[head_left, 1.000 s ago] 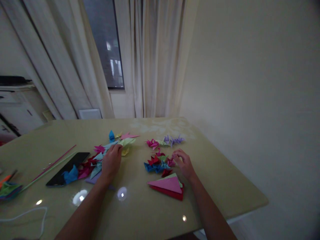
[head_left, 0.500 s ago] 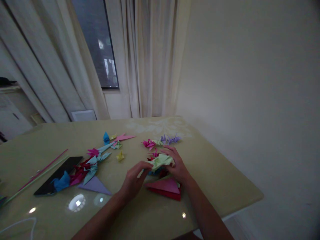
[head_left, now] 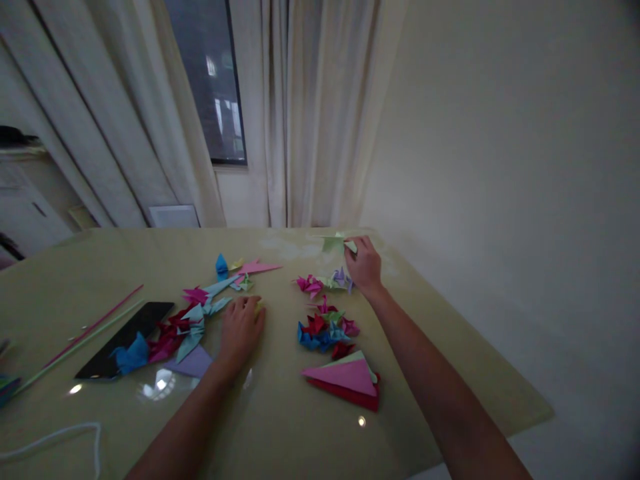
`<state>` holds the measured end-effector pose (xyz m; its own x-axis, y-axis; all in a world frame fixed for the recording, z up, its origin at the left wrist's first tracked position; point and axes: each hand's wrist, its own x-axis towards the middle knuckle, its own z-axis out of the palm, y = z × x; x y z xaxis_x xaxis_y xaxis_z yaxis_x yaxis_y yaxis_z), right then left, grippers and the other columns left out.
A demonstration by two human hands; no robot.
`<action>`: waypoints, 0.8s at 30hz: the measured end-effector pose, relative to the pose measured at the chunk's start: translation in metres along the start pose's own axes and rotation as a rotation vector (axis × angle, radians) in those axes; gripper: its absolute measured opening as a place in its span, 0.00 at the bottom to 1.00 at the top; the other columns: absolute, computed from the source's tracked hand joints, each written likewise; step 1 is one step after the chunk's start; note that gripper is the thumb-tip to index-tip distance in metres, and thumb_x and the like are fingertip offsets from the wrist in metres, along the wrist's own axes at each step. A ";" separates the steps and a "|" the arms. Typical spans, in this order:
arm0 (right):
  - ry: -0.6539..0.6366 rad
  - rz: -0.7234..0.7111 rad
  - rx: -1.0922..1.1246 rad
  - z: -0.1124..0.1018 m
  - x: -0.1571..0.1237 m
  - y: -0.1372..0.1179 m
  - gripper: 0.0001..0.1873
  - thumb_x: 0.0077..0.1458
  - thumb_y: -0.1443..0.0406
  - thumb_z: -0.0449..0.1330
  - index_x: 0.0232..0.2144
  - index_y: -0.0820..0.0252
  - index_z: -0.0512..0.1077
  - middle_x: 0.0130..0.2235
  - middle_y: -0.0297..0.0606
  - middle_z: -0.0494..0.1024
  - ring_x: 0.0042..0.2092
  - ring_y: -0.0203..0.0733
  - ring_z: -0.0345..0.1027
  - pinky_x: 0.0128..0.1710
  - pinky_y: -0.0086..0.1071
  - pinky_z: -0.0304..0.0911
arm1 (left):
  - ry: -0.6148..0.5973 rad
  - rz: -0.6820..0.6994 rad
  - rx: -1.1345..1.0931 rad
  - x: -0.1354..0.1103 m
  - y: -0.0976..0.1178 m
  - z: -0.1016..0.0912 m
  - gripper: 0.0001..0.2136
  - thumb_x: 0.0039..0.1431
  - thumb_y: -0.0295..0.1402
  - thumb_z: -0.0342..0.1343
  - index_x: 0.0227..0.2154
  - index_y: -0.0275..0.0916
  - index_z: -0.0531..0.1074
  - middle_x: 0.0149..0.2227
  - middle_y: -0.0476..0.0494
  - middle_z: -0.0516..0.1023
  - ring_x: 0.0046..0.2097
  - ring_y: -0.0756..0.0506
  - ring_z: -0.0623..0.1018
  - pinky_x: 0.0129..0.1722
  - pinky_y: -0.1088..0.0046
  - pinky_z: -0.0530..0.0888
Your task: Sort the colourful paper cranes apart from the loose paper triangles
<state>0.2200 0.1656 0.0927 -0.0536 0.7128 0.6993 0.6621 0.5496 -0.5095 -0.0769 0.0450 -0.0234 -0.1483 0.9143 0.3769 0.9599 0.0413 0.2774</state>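
At 1 o'clock, the right hand (head_left: 364,267) pinches a pale green folded paper (head_left: 333,243); at 11 o'clock, the left hand (head_left: 243,330) partly covers a yellow piece (head_left: 259,306), its grip unclear.

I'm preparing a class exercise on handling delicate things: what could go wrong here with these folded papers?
The right hand might crease the pale green folded paper it grips. Its wrist could brush the purple folded piece nearby. The left hand, partly covering the yellow piece, might squash it.
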 end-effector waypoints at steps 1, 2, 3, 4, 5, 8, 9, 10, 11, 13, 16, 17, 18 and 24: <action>-0.038 -0.006 -0.015 0.009 0.014 0.001 0.10 0.66 0.75 0.58 0.46 0.63 0.77 0.48 0.39 0.76 0.45 0.39 0.70 0.49 0.30 0.60 | -0.015 0.021 -0.028 0.000 0.000 0.001 0.16 0.71 0.34 0.49 0.54 0.36 0.76 0.52 0.32 0.79 0.55 0.35 0.77 0.59 0.58 0.73; -0.080 -0.015 -0.024 0.017 0.026 0.001 0.11 0.64 0.77 0.58 0.44 0.64 0.77 0.47 0.38 0.76 0.44 0.37 0.69 0.48 0.29 0.59 | -0.024 0.037 -0.058 0.000 -0.001 0.002 0.15 0.71 0.33 0.49 0.53 0.36 0.76 0.52 0.33 0.80 0.55 0.36 0.78 0.59 0.58 0.73; -0.126 -0.027 -0.027 0.025 0.034 0.003 0.10 0.63 0.79 0.59 0.40 0.64 0.77 0.44 0.36 0.76 0.43 0.35 0.69 0.47 0.28 0.59 | -0.024 0.042 -0.085 0.000 -0.001 0.003 0.15 0.70 0.32 0.49 0.52 0.36 0.76 0.52 0.33 0.80 0.55 0.36 0.78 0.59 0.59 0.74; -0.176 -0.042 -0.025 0.032 0.039 0.004 0.09 0.61 0.80 0.61 0.36 0.64 0.77 0.41 0.34 0.76 0.41 0.34 0.69 0.46 0.27 0.59 | -0.020 0.039 -0.113 0.000 -0.001 0.004 0.15 0.70 0.31 0.49 0.53 0.37 0.76 0.53 0.34 0.80 0.56 0.36 0.78 0.58 0.58 0.74; -0.226 -0.057 -0.019 0.038 0.041 0.005 0.09 0.58 0.80 0.64 0.32 0.64 0.76 0.37 0.32 0.76 0.39 0.34 0.69 0.45 0.27 0.59 | -0.012 0.033 -0.142 0.000 -0.001 0.005 0.15 0.70 0.31 0.49 0.54 0.37 0.75 0.53 0.34 0.81 0.56 0.36 0.79 0.58 0.58 0.75; -0.335 -0.098 0.014 0.040 0.029 0.007 0.09 0.53 0.79 0.69 0.29 0.63 0.78 0.32 0.32 0.77 0.39 0.37 0.70 0.46 0.30 0.61 | 0.051 0.041 -0.254 0.002 0.000 0.008 0.17 0.69 0.31 0.51 0.58 0.38 0.72 0.53 0.34 0.82 0.55 0.37 0.81 0.55 0.58 0.78; -0.348 -0.108 0.029 0.036 0.020 0.006 0.08 0.53 0.78 0.69 0.31 0.62 0.80 0.35 0.33 0.78 0.41 0.39 0.71 0.48 0.32 0.62 | 0.087 0.069 -0.302 0.001 0.003 0.008 0.18 0.69 0.31 0.52 0.59 0.38 0.71 0.52 0.35 0.83 0.54 0.38 0.82 0.54 0.58 0.79; -0.352 -0.115 0.046 0.030 0.008 0.003 0.08 0.55 0.77 0.68 0.35 0.61 0.81 0.38 0.36 0.80 0.44 0.42 0.72 0.50 0.35 0.62 | 0.128 0.114 -0.352 0.000 0.007 0.008 0.17 0.70 0.32 0.53 0.59 0.39 0.71 0.52 0.35 0.83 0.53 0.38 0.83 0.53 0.59 0.80; -0.351 -0.122 0.066 0.022 -0.005 -0.001 0.09 0.57 0.75 0.68 0.38 0.60 0.82 0.41 0.38 0.81 0.46 0.45 0.73 0.53 0.37 0.63 | 0.170 0.175 -0.402 -0.003 0.012 0.007 0.17 0.70 0.33 0.53 0.60 0.40 0.70 0.52 0.36 0.83 0.52 0.39 0.84 0.52 0.60 0.80; -0.351 -0.134 0.115 0.004 -0.037 -0.012 0.07 0.63 0.69 0.66 0.43 0.58 0.82 0.45 0.42 0.82 0.49 0.49 0.73 0.54 0.40 0.65 | 0.235 0.337 -0.483 -0.011 0.027 0.004 0.17 0.71 0.33 0.54 0.60 0.42 0.70 0.54 0.36 0.82 0.53 0.41 0.84 0.53 0.63 0.81; -0.456 -0.181 0.235 -0.019 -0.087 -0.030 0.11 0.67 0.58 0.66 0.48 0.53 0.81 0.43 0.38 0.84 0.43 0.45 0.77 0.47 0.37 0.70 | 0.242 0.619 -0.543 -0.030 0.051 -0.004 0.19 0.72 0.29 0.54 0.63 0.45 0.69 0.55 0.37 0.81 0.54 0.44 0.83 0.54 0.68 0.80; -0.512 -0.169 0.342 -0.023 -0.101 -0.033 0.14 0.66 0.55 0.66 0.50 0.53 0.81 0.45 0.39 0.84 0.45 0.46 0.78 0.48 0.38 0.71 | 0.228 0.697 -0.551 -0.037 0.057 -0.006 0.20 0.71 0.28 0.55 0.63 0.46 0.69 0.55 0.38 0.81 0.54 0.45 0.83 0.53 0.70 0.80; -0.538 -0.143 0.416 -0.026 -0.114 -0.036 0.15 0.66 0.53 0.66 0.49 0.53 0.81 0.44 0.39 0.84 0.44 0.46 0.79 0.47 0.38 0.72 | 0.208 0.757 -0.556 -0.042 0.063 -0.007 0.21 0.71 0.27 0.55 0.64 0.47 0.69 0.55 0.39 0.82 0.54 0.45 0.83 0.53 0.71 0.80; -0.434 0.036 0.560 -0.022 -0.143 -0.029 0.14 0.64 0.52 0.67 0.35 0.54 0.84 0.34 0.37 0.84 0.37 0.45 0.79 0.41 0.36 0.73 | 0.127 0.825 -0.496 -0.046 0.067 -0.003 0.21 0.73 0.31 0.55 0.66 0.49 0.68 0.56 0.40 0.82 0.54 0.45 0.83 0.52 0.70 0.81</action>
<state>0.2246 0.0381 0.0187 -0.4090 0.7797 0.4741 0.1909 0.5812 -0.7911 -0.0068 0.0044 -0.0198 0.4743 0.5279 0.7045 0.5685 -0.7947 0.2127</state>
